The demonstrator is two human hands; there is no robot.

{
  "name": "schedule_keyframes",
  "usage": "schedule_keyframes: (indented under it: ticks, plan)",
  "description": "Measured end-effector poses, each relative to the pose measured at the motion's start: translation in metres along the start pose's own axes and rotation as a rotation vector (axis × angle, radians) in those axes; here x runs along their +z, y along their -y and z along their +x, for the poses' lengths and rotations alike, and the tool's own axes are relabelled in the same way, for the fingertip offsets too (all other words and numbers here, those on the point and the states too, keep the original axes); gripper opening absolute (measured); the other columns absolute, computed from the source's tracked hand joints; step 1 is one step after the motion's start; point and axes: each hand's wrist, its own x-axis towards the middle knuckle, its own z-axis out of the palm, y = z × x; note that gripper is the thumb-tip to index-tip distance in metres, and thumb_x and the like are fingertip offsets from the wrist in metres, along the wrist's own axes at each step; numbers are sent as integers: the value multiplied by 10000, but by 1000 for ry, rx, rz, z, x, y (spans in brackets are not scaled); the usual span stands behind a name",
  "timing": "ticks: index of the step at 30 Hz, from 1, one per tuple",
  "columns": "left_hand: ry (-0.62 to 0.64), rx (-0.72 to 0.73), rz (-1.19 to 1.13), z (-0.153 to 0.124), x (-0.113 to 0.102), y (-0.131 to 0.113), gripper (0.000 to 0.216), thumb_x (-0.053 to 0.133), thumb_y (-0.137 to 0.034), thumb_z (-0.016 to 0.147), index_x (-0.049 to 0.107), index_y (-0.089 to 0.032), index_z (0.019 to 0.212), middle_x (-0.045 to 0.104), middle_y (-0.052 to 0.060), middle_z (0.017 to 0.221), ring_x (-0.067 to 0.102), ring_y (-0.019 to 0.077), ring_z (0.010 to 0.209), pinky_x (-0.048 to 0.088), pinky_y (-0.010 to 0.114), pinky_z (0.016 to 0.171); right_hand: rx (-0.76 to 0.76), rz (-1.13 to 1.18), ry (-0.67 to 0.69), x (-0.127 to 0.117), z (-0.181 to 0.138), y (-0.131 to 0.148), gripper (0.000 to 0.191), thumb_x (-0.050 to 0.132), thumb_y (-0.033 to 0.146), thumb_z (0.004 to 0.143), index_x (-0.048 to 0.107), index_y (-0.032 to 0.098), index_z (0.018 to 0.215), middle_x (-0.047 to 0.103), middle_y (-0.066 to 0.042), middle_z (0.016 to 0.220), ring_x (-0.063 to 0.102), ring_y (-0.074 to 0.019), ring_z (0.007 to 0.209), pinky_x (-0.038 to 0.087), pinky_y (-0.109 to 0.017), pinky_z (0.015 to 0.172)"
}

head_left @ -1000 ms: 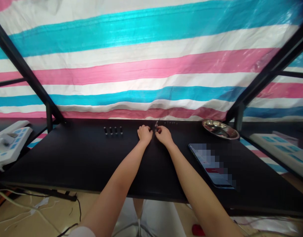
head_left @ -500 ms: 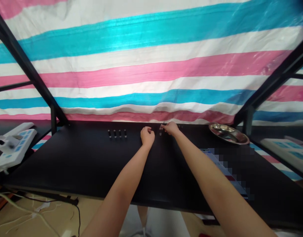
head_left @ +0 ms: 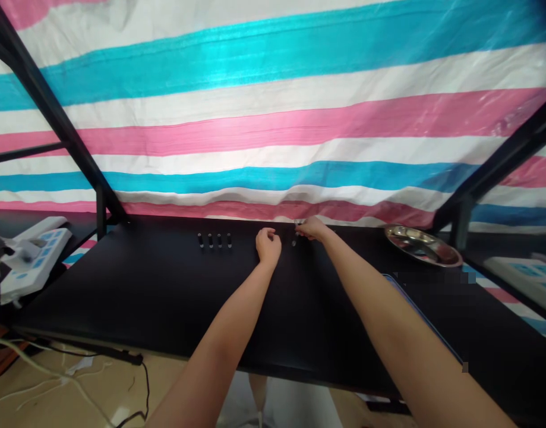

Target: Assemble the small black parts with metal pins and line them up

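My left hand [head_left: 268,245] rests on the black tabletop with its fingers curled in. Whatever may be inside them is hidden. To its right, near the table's far edge, my right hand [head_left: 312,229] pinches at a small shiny piece, too small to name. Another small pale piece [head_left: 294,242] lies just below those fingertips. Left of my left hand, several short black cylinders [head_left: 214,241] with silvery ends are set in a neat row.
A shiny round metal plate [head_left: 422,245] lies at the back right of the black table [head_left: 157,297]. Part of a flat blue-edged thing [head_left: 422,312] shows beside my right forearm. A white power strip [head_left: 36,258] sits at the left. Dark frame posts flank a striped sheet [head_left: 255,137] behind.
The view has shifted slightly, so the table things sit a little differently in the picture. My right fingertips have moved slightly over the small pieces. My left hand stays curled in place.
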Motion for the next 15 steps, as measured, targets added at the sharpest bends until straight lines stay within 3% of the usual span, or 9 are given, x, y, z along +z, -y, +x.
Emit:
schedule_keyframes:
  ticks: [7, 15]
  plan:
    - [-23, 22, -31, 1, 1, 2, 183, 458, -96, 704, 573, -159, 833, 617, 40, 816, 563, 141, 828, 436, 274, 810, -230, 96, 89, 1, -3, -12, 99, 556, 115, 647, 565, 130, 550, 569, -11, 496, 467, -78, 413, 353, -185, 396]
    - [-70, 45, -113, 1, 4, 5, 172, 475, -71, 676, 580, -153, 785, 596, 38, 752, 557, 149, 778, 427, 280, 785, -361, 165, 169, 0, -7, -17, 108, 630, 119, 614, 527, 148, 627, 530, 35, 517, 481, -76, 449, 400, -199, 461]
